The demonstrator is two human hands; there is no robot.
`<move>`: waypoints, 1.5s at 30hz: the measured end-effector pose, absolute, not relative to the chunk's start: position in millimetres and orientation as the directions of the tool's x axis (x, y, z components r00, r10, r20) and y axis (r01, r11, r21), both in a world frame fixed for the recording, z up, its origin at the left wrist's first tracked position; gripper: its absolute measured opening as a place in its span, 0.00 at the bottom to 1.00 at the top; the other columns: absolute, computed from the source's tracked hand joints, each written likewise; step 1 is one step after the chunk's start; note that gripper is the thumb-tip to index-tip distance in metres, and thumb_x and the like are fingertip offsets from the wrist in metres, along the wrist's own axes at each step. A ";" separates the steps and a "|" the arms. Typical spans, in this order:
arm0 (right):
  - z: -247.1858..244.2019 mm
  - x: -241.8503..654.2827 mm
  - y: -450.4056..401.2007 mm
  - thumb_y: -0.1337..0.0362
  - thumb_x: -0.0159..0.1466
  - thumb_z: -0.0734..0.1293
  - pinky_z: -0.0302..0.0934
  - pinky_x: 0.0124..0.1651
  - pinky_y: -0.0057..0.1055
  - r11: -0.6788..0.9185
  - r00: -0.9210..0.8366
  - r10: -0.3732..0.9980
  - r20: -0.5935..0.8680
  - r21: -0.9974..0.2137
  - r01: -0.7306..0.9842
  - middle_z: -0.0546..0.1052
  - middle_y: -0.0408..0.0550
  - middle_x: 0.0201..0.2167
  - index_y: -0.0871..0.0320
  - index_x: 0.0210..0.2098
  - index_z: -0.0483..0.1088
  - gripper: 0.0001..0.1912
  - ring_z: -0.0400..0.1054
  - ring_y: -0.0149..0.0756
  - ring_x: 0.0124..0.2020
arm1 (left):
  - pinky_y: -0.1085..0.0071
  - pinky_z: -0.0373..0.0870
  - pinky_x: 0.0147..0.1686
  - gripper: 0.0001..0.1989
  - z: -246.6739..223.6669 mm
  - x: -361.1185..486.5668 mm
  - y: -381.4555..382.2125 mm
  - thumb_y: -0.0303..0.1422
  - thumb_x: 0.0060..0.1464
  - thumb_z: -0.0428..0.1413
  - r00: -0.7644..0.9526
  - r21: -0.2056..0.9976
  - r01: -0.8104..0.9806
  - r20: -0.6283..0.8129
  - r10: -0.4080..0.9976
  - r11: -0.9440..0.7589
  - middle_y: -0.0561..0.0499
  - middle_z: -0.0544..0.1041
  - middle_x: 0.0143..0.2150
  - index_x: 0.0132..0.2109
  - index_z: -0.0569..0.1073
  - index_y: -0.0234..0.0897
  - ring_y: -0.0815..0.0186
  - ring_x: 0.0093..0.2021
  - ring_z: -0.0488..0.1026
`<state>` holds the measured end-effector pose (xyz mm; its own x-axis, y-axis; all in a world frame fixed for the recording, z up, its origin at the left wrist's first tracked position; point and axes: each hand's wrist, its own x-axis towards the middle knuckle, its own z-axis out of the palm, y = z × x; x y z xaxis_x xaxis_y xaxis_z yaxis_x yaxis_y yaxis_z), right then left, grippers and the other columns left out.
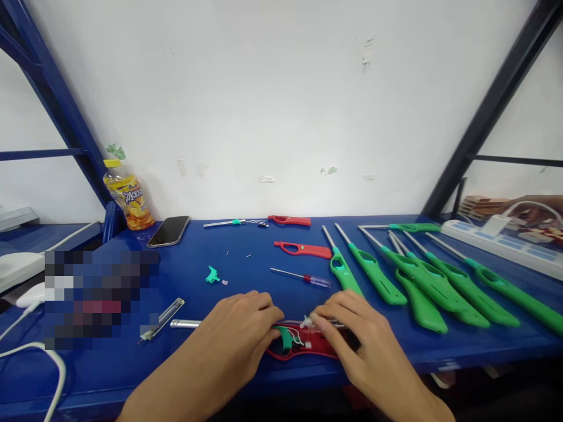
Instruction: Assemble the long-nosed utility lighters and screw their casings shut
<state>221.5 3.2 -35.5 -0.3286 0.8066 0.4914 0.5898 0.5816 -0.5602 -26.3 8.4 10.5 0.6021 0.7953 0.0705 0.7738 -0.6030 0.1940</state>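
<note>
A red lighter shell lies open at the table's front edge, with a green trigger and thin white wires inside. Its metal tube sticks out to the left, past my left hand. The fingers of my left hand are bent together over the tube end of the shell, beside the trigger; what they pinch is hidden. My right hand is closed at the shell's other end, thumb and fingers on a clear fuel tank with a small white valve at its tip.
Several green lighters lie at the right near a power strip. Red shell halves, a screwdriver, a green part and a clear tank lie around. Phone and bottle stand back left.
</note>
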 end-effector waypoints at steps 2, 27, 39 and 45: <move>-35.1 221.5 2.9 0.63 0.78 0.62 0.64 0.50 0.41 0.583 -0.331 0.806 0.490 -0.563 0.586 0.79 0.45 0.41 0.50 0.43 0.77 0.12 0.71 0.42 0.44 | 0.61 0.71 0.44 0.12 10.1 -23.5 9.6 0.24 0.70 0.55 0.601 0.172 0.780 0.057 0.797 -0.601 0.51 0.81 0.46 0.50 0.79 0.43 0.56 0.45 0.78; -26.4 224.0 -0.7 0.68 0.78 0.62 0.63 0.50 0.41 0.606 -0.437 0.796 0.420 -0.562 0.563 0.78 0.44 0.40 0.51 0.42 0.77 0.12 0.70 0.40 0.43 | 0.53 0.77 0.55 0.28 23.9 -7.0 -5.5 0.12 0.60 0.47 0.609 0.089 0.793 -0.093 0.787 -0.603 0.45 0.79 0.56 0.57 0.79 0.41 0.53 0.53 0.79; -25.1 223.2 -2.5 0.68 0.77 0.61 0.63 0.42 0.37 0.645 -0.468 0.764 0.444 -0.526 0.554 0.74 0.45 0.36 0.54 0.36 0.72 0.14 0.69 0.38 0.38 | 0.44 0.77 0.55 0.13 28.0 -1.4 -11.5 0.26 0.68 0.54 0.613 0.102 0.790 -0.109 0.782 -0.605 0.43 0.78 0.58 0.56 0.77 0.40 0.46 0.55 0.77; -26.8 221.7 -2.6 0.69 0.76 0.62 0.62 0.40 0.37 0.668 -0.475 0.743 0.472 -0.471 0.576 0.74 0.45 0.35 0.56 0.35 0.74 0.14 0.68 0.37 0.37 | 0.45 0.77 0.54 0.14 28.1 -0.5 -11.0 0.25 0.69 0.55 0.595 0.125 0.803 -0.138 0.792 -0.582 0.43 0.76 0.58 0.57 0.76 0.42 0.47 0.55 0.77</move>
